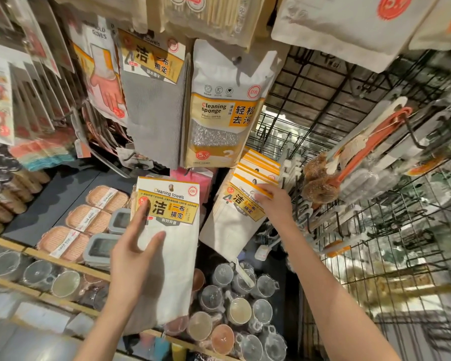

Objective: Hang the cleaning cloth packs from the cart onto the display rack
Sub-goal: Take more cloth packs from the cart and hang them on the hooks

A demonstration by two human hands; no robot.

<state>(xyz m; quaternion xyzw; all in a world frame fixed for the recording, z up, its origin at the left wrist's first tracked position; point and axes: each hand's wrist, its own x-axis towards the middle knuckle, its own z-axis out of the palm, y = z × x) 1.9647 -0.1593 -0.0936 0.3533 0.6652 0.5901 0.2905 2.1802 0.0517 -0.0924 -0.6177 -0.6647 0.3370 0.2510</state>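
Observation:
A white cleaning towel pack (172, 246) with a yellow label hangs in front of me at centre. My left hand (136, 254) holds it from the left, the fingers spread over its front and the thumb on the cloth. To the right, several more white towel packs (235, 220) hang stacked on a hook of the display rack (323, 121). My right hand (274, 204) grips the header cards of that stack at their right edge. A grey towel pack (154, 100) hangs higher up on the rack.
A cleaning sponge pack (219, 110) and glove packs (102, 74) hang above. Brushes (320, 178) hang on the wire grid at right. Below lie soap dishes (89, 220), grey-lidded boxes (102, 248) and wrapped cups (240, 308) on shelves.

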